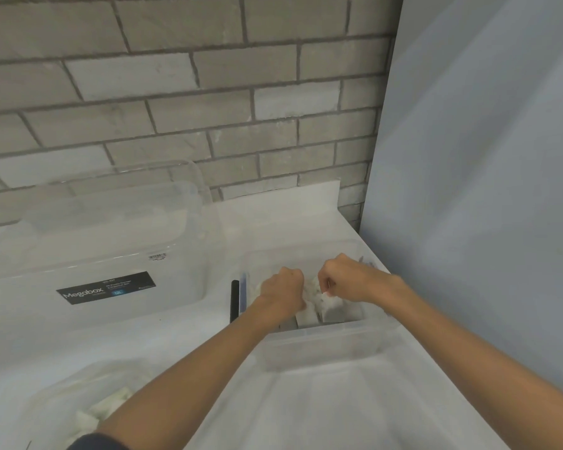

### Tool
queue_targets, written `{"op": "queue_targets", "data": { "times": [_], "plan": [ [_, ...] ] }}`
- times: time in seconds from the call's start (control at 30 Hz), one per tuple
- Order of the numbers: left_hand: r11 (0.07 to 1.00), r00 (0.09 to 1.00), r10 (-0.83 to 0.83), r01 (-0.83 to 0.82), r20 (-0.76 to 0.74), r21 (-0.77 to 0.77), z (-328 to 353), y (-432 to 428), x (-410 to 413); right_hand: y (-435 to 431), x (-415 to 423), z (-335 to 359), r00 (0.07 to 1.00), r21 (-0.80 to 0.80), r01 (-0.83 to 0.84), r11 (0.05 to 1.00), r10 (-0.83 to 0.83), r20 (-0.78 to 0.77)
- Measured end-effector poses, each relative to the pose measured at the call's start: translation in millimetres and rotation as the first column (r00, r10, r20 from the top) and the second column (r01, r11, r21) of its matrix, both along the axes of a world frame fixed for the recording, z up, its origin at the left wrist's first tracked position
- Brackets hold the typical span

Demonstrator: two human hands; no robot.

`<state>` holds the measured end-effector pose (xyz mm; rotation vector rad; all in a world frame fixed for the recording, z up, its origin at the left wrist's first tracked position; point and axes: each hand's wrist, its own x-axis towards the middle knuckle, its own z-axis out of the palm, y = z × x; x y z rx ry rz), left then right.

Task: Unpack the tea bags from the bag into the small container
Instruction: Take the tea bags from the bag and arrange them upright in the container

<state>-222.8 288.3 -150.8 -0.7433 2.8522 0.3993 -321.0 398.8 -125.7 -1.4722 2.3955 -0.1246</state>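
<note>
Both hands are down in the small container (322,342): left hand (281,287) and right hand (345,280), knuckles up, fingers curled onto the pale tea bags (327,305) bunched between them. Just left of the left fingers lies a black stick (234,300), and beyond it the Megabox tub (111,254).

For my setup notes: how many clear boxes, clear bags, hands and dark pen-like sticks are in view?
Clear boxes: 2 (Megabox, small container)
Clear bag: 1 (bag)
Hands: 2 (left hand, right hand, both gripping tea bags)
Dark pen-like sticks: 2 (black stick, blue stick)
Total: 7
</note>
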Motion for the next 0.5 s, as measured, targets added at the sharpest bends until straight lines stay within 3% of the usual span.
{"op": "queue_targets", "data": {
  "times": [0.23,0.5],
  "plan": [
    [0.999,0.994,0.030,-0.028,-0.107,0.027,18,-10,8,-10,-4,-17,0.999,0.066,-0.029,0.997,0.028,0.016],
    [0.999,0.984,-0.004,0.012,-0.178,0.043,31,-10,22,-11,2,-12,0.997,0.087,-0.027,0.996,0.033,-0.069]
  ]
}}
